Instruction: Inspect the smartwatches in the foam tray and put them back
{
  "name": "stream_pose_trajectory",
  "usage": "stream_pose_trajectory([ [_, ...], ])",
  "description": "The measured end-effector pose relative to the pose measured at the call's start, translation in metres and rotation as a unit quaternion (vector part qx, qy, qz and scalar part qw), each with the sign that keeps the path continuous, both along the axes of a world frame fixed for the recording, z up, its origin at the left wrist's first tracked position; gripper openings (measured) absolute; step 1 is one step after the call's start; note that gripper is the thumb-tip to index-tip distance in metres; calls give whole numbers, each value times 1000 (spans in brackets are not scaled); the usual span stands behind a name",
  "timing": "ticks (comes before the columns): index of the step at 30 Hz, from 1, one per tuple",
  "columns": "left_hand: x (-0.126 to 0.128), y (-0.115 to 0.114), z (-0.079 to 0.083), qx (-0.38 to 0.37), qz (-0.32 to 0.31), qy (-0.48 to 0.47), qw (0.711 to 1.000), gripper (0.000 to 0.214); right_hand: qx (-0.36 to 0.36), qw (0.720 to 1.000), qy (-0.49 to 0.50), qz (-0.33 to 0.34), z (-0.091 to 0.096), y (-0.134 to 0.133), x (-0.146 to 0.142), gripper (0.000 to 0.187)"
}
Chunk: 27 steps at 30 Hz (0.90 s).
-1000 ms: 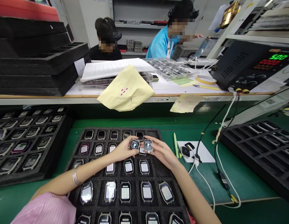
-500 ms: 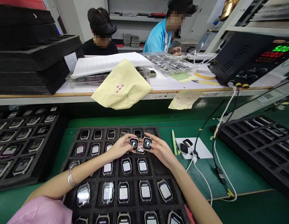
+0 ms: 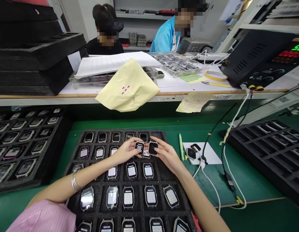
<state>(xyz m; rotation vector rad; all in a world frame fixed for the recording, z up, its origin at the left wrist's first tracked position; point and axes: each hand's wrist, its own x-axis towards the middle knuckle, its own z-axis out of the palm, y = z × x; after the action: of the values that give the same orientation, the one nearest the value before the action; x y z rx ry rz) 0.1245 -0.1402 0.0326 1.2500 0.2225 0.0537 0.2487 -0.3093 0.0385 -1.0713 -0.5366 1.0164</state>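
My left hand [image 3: 126, 150] pinches a small smartwatch body [image 3: 139, 147] whose screen shows white text. Close beside it, my right hand [image 3: 167, 155] grips a second watch body [image 3: 153, 148] with a dark screen. Both are held just above the upper middle of a black foam tray [image 3: 74, 154] on the green bench. The tray's pockets hold several rows of watch bodies, many with lit keypad screens [image 3: 128, 197]. A silver bangle [image 3: 74, 180] circles my left wrist.
Another filled foam tray [image 3: 55, 141] lies at left, an empty one [image 3: 265, 151] at right. A green pen [image 3: 181, 146], a white card with a charger puck [image 3: 191, 153] and cables [image 3: 224, 167] lie right of my hands. Two people sit behind the raised shelf with a yellow envelope [image 3: 127, 87].
The screens of both held watches changed: the round dial pictures are gone, the left one now shows text and the right one is dark. My hands stayed in place.
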Motion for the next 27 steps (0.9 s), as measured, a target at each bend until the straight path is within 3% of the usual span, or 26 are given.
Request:
stream_pose_trajectory([
  [17, -2, -2, 1, 12, -10, -16, 1000, 45, 12, 1000, -6, -10, 0, 0, 6, 51],
  [22, -3, -2, 0, 41, -24, -18, 999, 52, 23, 999, 7, -26, -2, 0, 10, 57],
  [27, -8, -17, -9, 107, -38, -22, 993, 59, 77, 993, 67, -51, -6, -4, 7, 70],
])
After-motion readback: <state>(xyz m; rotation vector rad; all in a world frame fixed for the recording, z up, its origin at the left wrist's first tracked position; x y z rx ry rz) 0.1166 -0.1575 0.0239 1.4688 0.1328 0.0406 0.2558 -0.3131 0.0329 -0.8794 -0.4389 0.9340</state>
